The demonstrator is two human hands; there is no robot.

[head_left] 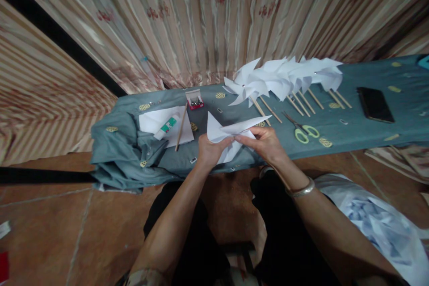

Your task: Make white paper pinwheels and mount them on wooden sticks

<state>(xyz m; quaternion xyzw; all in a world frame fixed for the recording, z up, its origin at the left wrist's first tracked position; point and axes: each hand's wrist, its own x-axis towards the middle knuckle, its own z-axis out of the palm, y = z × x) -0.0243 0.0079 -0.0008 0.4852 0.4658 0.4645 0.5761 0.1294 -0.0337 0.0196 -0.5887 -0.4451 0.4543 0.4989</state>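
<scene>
A white paper pinwheel (219,132), folded into points, is held over the table's near edge. My left hand (212,149) grips its left side, thumb pressed near the centre. On the other side my right hand (266,144) pinches the paper, its thumb meeting the left thumb at the middle. Left of my hands, a glue stick (166,128) and a wooden stick (182,127) lie on white paper sheets (150,120). Behind these stands a small open red box (195,102) of metal pins. Green-handled scissors (303,132) rest to the right.
Several finished paper pinwheels (281,78) on wooden sticks lie overlapping along the back of the cloth-covered table (355,134). A black phone (375,104) is further right. Curtains (214,22) hang behind. A white plastic bag (378,219) sits on the floor at my right.
</scene>
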